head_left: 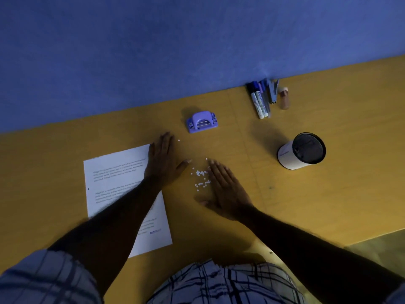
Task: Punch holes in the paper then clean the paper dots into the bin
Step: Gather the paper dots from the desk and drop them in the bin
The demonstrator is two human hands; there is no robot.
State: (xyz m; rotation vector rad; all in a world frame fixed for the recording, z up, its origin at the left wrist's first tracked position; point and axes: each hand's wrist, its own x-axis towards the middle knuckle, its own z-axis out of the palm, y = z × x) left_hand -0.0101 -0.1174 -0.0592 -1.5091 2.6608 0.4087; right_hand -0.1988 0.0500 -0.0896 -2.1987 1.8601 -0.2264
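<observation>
The paper [114, 178] lay flat on the desk [328, 194], thin and floppy, with the left hand [163, 163] spread open and flat across its right edge. Out to the right stood the bin [301, 151], well apart. The punch [202, 122] sat beyond the hands, the pens [260, 102] against the wall. The right hand [228, 189] was open too, flat, its edge touching the dots [201, 178], which lay between both hands. Featherlight, they looked sure to scatter; better to sweep them together than pinch. Nothing blocked the way to the bin.

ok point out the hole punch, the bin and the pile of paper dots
hole punch [202, 122]: head view, on its purple top
bin [287, 157]: head view, on its white side wall
paper dots [200, 173]: head view, on the cluster between the hands
</observation>
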